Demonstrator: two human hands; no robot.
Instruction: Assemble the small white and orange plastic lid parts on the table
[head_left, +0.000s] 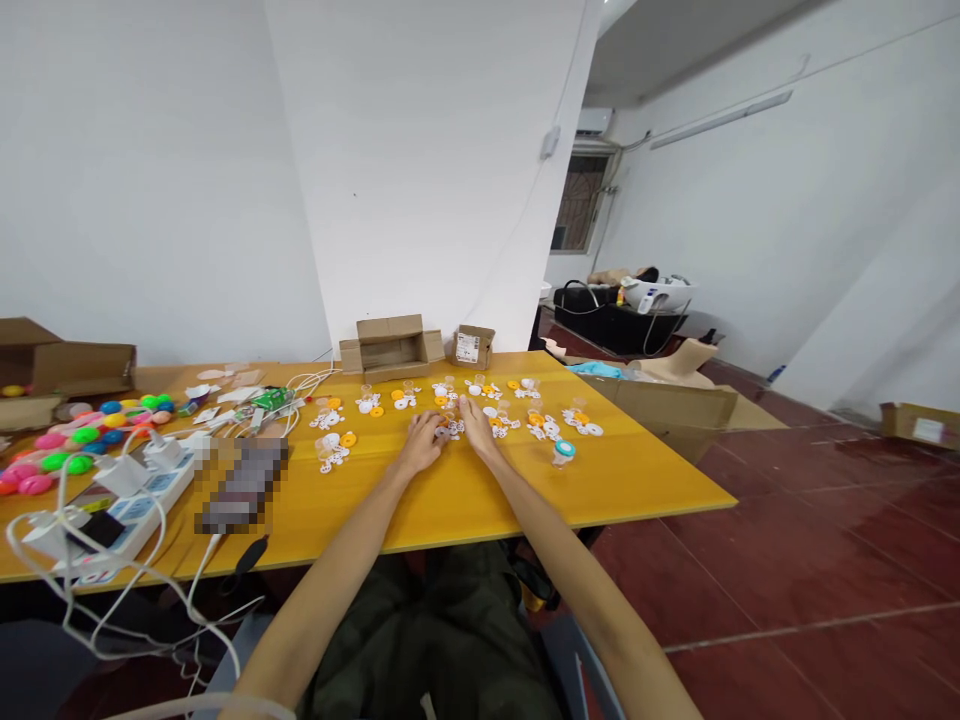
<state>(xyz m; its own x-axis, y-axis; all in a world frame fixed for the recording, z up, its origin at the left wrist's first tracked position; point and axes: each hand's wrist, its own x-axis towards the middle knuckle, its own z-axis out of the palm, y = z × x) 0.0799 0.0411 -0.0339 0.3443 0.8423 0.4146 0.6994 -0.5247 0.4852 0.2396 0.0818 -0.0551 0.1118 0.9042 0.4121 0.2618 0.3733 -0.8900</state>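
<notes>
My left hand rests low on the yellow table, its fingers apart and bent over a small group of white plastic pieces. Opposite it, my right hand stands on edge with its fingers stretched forward, beside the same pieces. Whether any piece sits under the fingertips is too small to tell. Around both hands lie several similar groups, each with white discs, an orange disc and a clear cup. To the right of my right hand stands a clear cup with a turquoise ring.
An open cardboard box and a smaller box stand by the wall. On the left are a power strip with cables, a blurred-out dark device and colourful balls. A large carton stands beyond the table's right edge.
</notes>
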